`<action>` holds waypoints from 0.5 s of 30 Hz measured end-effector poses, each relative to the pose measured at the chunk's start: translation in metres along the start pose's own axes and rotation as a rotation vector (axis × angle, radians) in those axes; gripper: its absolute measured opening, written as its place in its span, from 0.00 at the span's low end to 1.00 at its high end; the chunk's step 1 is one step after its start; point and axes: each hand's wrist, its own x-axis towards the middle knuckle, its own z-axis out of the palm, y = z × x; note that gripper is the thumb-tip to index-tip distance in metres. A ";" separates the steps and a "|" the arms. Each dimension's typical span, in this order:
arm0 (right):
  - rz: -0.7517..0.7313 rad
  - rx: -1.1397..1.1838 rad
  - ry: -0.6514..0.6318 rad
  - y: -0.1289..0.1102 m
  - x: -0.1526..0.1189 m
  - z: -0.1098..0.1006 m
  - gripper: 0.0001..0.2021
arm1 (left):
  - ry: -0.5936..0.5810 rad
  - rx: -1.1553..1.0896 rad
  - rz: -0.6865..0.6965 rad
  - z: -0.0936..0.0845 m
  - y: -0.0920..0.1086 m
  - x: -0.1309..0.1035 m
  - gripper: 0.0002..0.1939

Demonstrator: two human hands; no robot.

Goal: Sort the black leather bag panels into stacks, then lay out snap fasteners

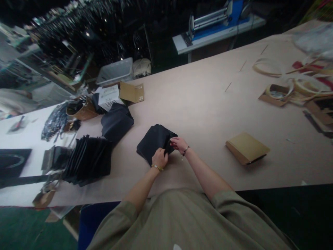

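Here, at the near middle of the pale tabletop [203, 104], a small pile of black pieces [153, 140] is being worked by 2 bare hands. The near edge of the pile is covered by the left hand [159, 158], its fingers bent over the black material and its thumb set to the right; whether anything is pinched there cannot be told. At the pile's right edge, the fingers of the right hand [179, 144] are bunched close together, but whether a single layer is nipped between them cannot be made out. The step in hand can be judged as edge work: the pile steadied on the left, its edge attended to on the right. For the next move, a light fingertip touch seems called for, with the lower layers held in line so that no slip is caused. Off to the left, a thick stack of black pieces [88, 158] is seen; to the right, well apart, a tan block [248, 147] is left untouched.
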 end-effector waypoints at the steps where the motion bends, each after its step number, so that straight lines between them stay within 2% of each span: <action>1: -0.015 0.023 0.003 0.001 -0.001 0.001 0.13 | 0.041 -0.009 -0.012 -0.007 -0.007 0.005 0.14; 3: -0.028 0.031 0.059 0.008 0.000 -0.003 0.13 | 0.110 -0.022 -0.019 -0.033 -0.030 0.018 0.14; 5: -0.028 -0.002 0.143 0.018 0.003 -0.007 0.13 | 0.196 -0.016 -0.041 -0.072 -0.059 0.034 0.15; 7: -0.021 -0.046 0.202 0.027 0.010 -0.009 0.13 | 0.350 0.027 -0.092 -0.114 -0.086 0.047 0.18; 9: -0.007 -0.076 0.225 0.034 0.018 -0.005 0.14 | 0.443 0.139 -0.103 -0.146 -0.100 0.055 0.17; 10: 0.003 -0.084 0.229 0.036 0.022 -0.002 0.15 | 0.442 0.204 -0.071 -0.154 -0.102 0.057 0.17; 12: 0.023 -0.091 0.233 0.036 0.031 0.006 0.16 | 0.334 0.314 0.062 -0.148 -0.094 0.059 0.17; 13: 0.033 -0.090 0.232 0.036 0.035 0.009 0.17 | 0.245 0.342 0.131 -0.136 -0.086 0.058 0.17; 15: 0.050 -0.079 0.228 0.036 0.039 0.013 0.18 | 0.051 0.327 0.206 -0.096 -0.067 0.055 0.17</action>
